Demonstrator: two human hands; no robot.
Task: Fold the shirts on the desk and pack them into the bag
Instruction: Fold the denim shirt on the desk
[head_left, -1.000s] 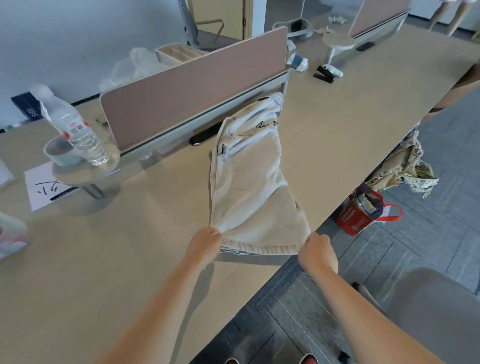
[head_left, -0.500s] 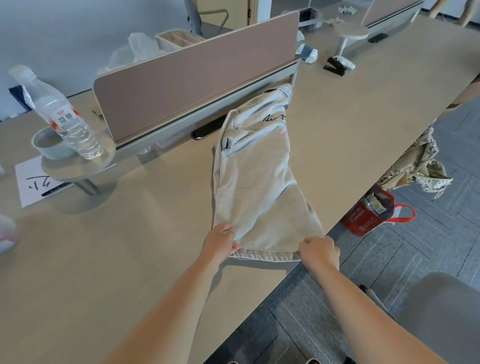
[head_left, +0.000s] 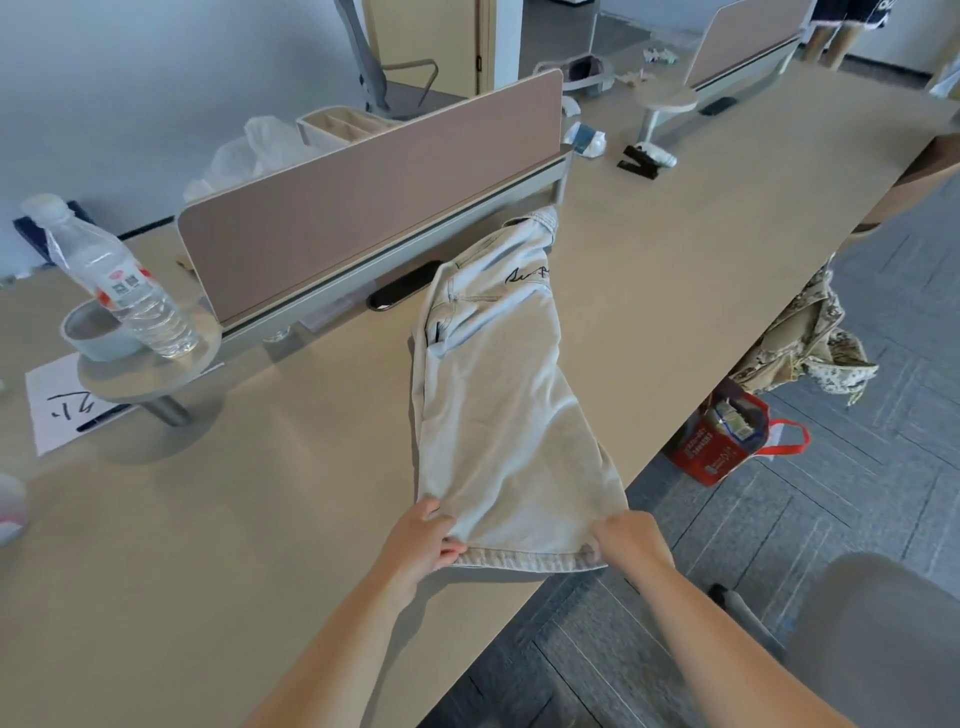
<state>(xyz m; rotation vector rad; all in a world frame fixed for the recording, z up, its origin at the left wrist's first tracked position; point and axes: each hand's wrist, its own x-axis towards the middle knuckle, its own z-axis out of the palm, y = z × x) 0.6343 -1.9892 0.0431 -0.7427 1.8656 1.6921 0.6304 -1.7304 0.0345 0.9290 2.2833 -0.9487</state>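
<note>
Both hands hold the near hem of a pale denim garment (head_left: 498, 405) that lies flat and lengthwise on the desk (head_left: 208, 545). The left hand (head_left: 423, 540) pinches the hem's left corner with its fingers closed on the cloth. The right hand (head_left: 631, 538) grips the right corner at the desk's near rim, its fingertips hidden under the fabric. The hands are apart, with the hem stretched between them. From the hands the garment runs straight away to the divider panel (head_left: 374, 192), where its far end lies close to the panel's right post. Black script lettering (head_left: 527, 273) and pocket stitching show on that far half. To the right of the right hand, past the desk edge and down on the floor, stands a red bag (head_left: 727, 447) with boxes inside. A camouflage-patterned cloth (head_left: 800, 343) hangs by the desk edge just beyond it. Well to the left of the left hand a water bottle (head_left: 119, 280) stands on a round stand (head_left: 156, 364), just beside a grey bowl (head_left: 91, 332). A sheet of paper (head_left: 52, 415) with black handwriting lies partly under that stand. A grey chair (head_left: 883, 639) sits to the right of the right forearm.
</note>
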